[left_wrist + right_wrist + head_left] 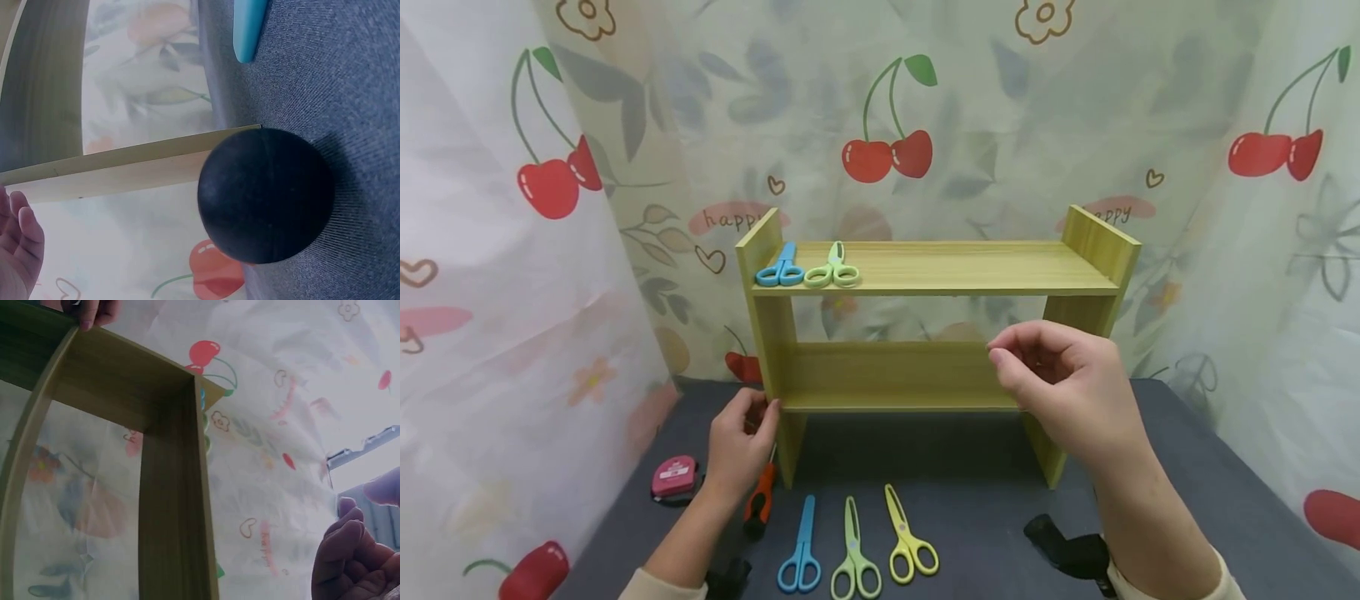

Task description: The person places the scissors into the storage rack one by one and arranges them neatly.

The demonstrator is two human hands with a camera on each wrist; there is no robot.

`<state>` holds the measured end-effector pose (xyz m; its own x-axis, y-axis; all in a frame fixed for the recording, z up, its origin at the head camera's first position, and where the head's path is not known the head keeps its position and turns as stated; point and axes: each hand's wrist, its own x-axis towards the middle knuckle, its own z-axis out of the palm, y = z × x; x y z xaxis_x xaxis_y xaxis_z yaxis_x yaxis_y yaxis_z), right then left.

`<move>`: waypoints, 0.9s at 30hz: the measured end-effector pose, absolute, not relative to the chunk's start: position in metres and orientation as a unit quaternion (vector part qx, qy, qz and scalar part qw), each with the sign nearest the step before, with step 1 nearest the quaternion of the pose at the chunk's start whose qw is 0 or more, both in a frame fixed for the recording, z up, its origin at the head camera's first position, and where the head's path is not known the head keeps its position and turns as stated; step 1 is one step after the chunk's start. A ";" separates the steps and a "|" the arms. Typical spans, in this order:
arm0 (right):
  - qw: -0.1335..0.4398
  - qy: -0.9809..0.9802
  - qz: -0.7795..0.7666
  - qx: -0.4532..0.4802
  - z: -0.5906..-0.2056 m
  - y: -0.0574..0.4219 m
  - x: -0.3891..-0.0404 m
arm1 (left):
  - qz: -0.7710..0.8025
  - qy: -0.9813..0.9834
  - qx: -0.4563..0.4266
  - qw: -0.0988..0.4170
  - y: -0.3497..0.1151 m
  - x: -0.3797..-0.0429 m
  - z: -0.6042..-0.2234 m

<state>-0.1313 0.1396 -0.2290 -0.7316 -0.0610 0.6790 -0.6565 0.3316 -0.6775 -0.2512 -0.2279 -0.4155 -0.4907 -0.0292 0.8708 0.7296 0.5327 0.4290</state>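
Note:
My left hand (739,437) grips the left side panel of a light wooden two-tier shelf (925,290), thumb on its front edge. In the right wrist view that thumb (86,324) presses on the panel edge. My right hand (1067,379) is raised in front of the shelf's right part, its fingers loosely curled and thumb near the index fingertip, with nothing visible between them. On the top board, at the left, lie blue scissors (781,271) and light green scissors (832,271). Before the shelf lie blue scissors (805,542), green scissors (852,542) and yellow scissors (904,533).
A screwdriver (760,500) with an orange and black handle lies by the shelf's left foot. Farther left is a pink tape measure (675,477). A patterned curtain (970,125) hangs around the dark cloth-covered table (925,454). Black wrist mounts (1067,546) show near both sleeves.

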 end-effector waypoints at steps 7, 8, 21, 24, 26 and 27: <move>0.278 -0.748 0.546 0.256 -0.255 0.144 -0.130 | -0.427 -0.752 -0.234 0.445 -0.229 -0.248 -0.414; 0.275 -0.748 0.547 0.257 -0.259 0.145 -0.130 | -0.426 -0.752 -0.233 0.446 -0.229 -0.247 -0.414; 0.226 -0.765 0.542 0.262 -0.300 0.149 -0.136 | -0.424 -0.752 -0.237 0.445 -0.225 -0.248 -0.413; 0.206 -0.768 0.542 0.272 -0.308 0.148 -0.139 | -0.424 -0.753 -0.239 0.444 -0.227 -0.249 -0.415; 0.189 -0.773 0.539 0.277 -0.315 0.147 -0.142 | -0.425 -0.752 -0.240 0.442 -0.228 -0.250 -0.416; 0.179 -0.777 0.537 0.277 -0.318 0.147 -0.144 | -0.426 -0.752 -0.242 0.442 -0.229 -0.250 -0.417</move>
<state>-0.1436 0.1474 -0.3182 -0.7828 -0.2385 0.5748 -0.6220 0.2699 -0.7350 -0.2504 -0.2287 -0.4166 -0.4926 -0.0127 0.8701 0.7396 0.5207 0.4264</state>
